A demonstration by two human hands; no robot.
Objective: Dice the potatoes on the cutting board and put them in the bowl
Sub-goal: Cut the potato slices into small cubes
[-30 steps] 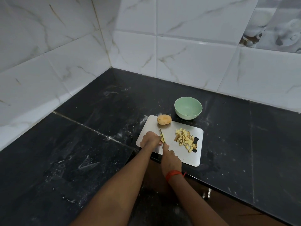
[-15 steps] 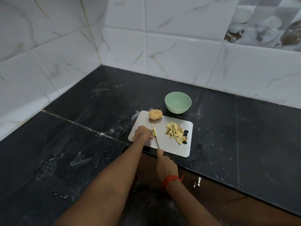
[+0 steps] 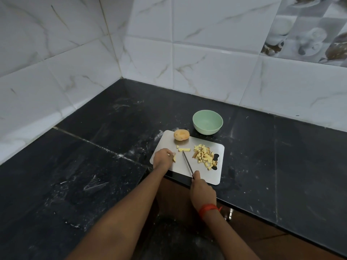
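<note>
Forward, both arms reach — right hand [image 3: 202, 192] grip curled round knife [image 3: 187, 163], left hand [image 3: 162, 158] pinching potato piece [image 3: 174, 158].

- Countertop [image 3: 93, 166]: meets the tiled wall [image 3: 206, 62] on its left and far sides.
- Cutting board [image 3: 206, 177]: on the countertop, at its near edge.
- Bowl [image 3: 206, 129]: on the countertop, just beyond the board's far edge.
- Whole potato [image 3: 181, 135]: on the board's far left corner.
- Diced pile [image 3: 204, 156]: on the board's right half.
- Potato strip [image 3: 184, 149]: mid-board, left of the pile.
- Knife [image 3: 187, 163]: tip beside the strip, handle gripped by the right hand [image 3: 202, 192] at the near edge.
- Left hand [image 3: 162, 158]: on the board's left side, holding a potato piece [image 3: 174, 158].
</note>
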